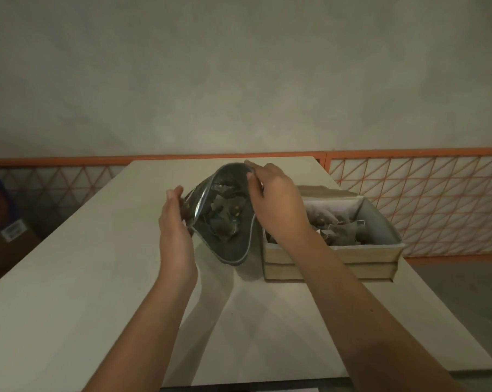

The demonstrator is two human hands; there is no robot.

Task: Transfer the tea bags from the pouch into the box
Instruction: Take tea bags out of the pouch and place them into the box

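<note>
A grey pouch (230, 251) with a pale zip rim stands open on the table, its mouth facing me. Several tea bags (225, 219) lie inside it. My left hand (174, 222) grips the pouch's left rim. My right hand (275, 199) pinches the far right part of the rim, holding the mouth wide. Just right of the pouch sits an open cardboard box (332, 251) with several tea bags (342, 230) in it; my right forearm crosses over its left corner.
The pale table (97, 278) runs from me to the wall. An orange wire fence (425, 199) stands behind and to the right. Cartons (10, 230) sit on the floor at the far left.
</note>
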